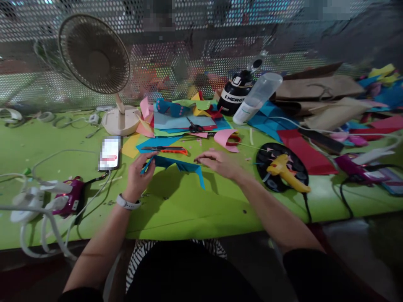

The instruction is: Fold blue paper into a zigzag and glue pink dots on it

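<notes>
From the head view, we have the left hand (142, 174) pinching one end of a folded blue paper strip (184, 166), which spans the gap between the hands just above the green table (189, 214). The right hand (218, 163) hangs by the far end, fingertips drawn together; whether anything sits between them, we cannot tell!

And here's our worry: the orange-handled cutter (174, 150) lies just beyond the strip, so a careless reach could nick a finger or snag paper. That drooping right end looks free, and a sharp tug might crease or tear it. Over right, the yellow glue gun (285, 172) rests on a black tray (302, 164); if it's hot, a stray forearm could get burnt.
</notes>
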`<state>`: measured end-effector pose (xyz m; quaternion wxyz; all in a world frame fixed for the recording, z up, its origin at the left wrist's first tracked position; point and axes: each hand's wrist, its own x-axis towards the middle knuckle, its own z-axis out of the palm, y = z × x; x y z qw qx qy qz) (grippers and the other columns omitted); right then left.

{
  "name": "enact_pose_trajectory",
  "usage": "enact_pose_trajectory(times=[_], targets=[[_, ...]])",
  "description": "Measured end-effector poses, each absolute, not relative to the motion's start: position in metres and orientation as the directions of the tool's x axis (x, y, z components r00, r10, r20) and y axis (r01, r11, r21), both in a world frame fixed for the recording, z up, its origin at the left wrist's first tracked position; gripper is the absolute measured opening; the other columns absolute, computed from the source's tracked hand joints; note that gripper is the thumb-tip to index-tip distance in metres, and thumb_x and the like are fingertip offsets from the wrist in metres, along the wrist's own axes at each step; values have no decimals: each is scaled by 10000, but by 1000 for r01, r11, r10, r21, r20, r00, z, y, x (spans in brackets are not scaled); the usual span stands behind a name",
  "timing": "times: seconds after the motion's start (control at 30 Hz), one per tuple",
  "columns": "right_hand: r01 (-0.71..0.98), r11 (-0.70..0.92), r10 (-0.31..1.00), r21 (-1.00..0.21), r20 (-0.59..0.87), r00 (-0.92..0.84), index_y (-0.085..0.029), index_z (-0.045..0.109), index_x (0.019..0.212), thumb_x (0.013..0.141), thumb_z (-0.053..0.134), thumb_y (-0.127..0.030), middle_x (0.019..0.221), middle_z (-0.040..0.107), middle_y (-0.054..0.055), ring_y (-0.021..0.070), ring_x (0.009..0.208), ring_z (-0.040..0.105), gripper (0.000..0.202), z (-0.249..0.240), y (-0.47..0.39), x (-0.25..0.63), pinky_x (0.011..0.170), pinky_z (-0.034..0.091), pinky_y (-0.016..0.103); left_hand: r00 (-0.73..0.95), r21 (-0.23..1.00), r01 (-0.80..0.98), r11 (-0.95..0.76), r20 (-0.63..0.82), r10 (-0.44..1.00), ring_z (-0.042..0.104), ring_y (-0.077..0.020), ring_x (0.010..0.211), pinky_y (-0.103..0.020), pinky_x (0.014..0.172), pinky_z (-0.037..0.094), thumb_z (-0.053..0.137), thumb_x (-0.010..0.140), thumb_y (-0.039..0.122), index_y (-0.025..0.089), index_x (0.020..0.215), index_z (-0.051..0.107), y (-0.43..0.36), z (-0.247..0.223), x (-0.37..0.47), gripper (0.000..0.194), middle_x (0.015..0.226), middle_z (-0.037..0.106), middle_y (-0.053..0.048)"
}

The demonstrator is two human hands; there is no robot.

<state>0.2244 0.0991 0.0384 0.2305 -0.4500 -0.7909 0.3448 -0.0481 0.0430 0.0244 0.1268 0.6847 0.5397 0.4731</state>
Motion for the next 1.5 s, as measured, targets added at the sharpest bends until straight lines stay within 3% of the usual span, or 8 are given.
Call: enact_pose_trajectory(times=[0.23, 0.37, 0.53, 0.73, 0.87, 1.0, 1.27, 1.5], targets=[[721, 399, 890, -567, 51, -453, -243, 740, 907, 851, 581, -357, 808, 745, 35, 216, 650, 653, 204, 23, 93, 222, 568, 478, 324, -96, 721, 607, -335, 486, 869, 677, -191, 956, -281, 742, 558, 576, 871, 264, 171, 1118, 661, 42, 22, -46, 277, 1089, 716, -99], [745, 425, 897, -514, 129, -423, -218, 729, 918, 904, 499, -360, 732, 722, 31, 200, 610, 631, 271, 15, 98, 228, 536, 428, 291, 38, 786, 493, -374, 410, 911, 606, -234, 1149, -348, 868, 559, 641, 836, 345, 218, 1277, 585, 37, 30, -51, 462, 1281, 631, -105], [753, 463, 884, -468, 303, -356, -214, 726, 1012, 914, 489, -316, 932, 753, 79, 264, 813, 695, 275, 9, 96, 233, 700, 519, 377, 71, 903, 304, -303, 295, 953, 549, -290, 1237, -421, 923, 536, 533, 887, 524, 200, 1319, 562, 36, 34, -55, 541, 1390, 542, -146], [653, 564, 812, -506, 484, -326, -254, 683, 1191, 931, 442, -253, 1107, 728, 56, 260, 1017, 678, 354, 3, 93, 228, 976, 492, 498, -124, 985, 162, 65, -46, 991, 677, -240, 968, -389, 835, 555, 334, 912, 671, 153, 1271, 603, 46, 22, -52, 686, 1045, 707, -135], [630, 609, 770, -482, 549, -325, -248, 637, 1266, 942, 411, -208, 1162, 707, 51, 238, 1078, 659, 397, 4, 92, 224, 1029, 475, 498, 64, 975, -7, 224, -223, 973, 675, -217, 913, -358, 801, 560, 534, 867, 592, 191, 1291, 588, 48, 20, -52, 586, 968, 701, -89], [605, 627, 751, -491, 587, -302, -234, 629, 1280, 954, 413, -232, 1191, 695, 67, 246, 1117, 642, 391, 6, 91, 222, 1003, 501, 482, 129, 969, -157, 190, -171, 977, 662, -163, 861, -312, 821, 547, 723, 781, 399, 242, 1271, 598, 46, 24, -54, 529, 896, 669, -21], [550, 630, 738, -548, 644, -204, -234, 621, 1291, 964, 431, -280, 1182, 699, 75, 247, 1118, 640, 381, 6, 91, 222, 993, 507, 466, 314, 983, -105, 147, -108, 943, 602, -129, 677, -294, 716, 550, 831, 655, 256, 259, 1330, 553, 40, 35, -53, 729, 719, 598, 26], [544, 633, 735, -552, 649, -197, -237, 633, 1275, 960, 452, -301, 1227, 676, 86, 257, 1155, 615, 369, 3, 94, 223, 1012, 488, 482, 267, 986, -124, 110, -74, 961, 559, -86, 635, -241, 685, 536, 810, 694, 212, 242, 1234, 637, 41, 32, -51, 568, 706, 568, 35]])
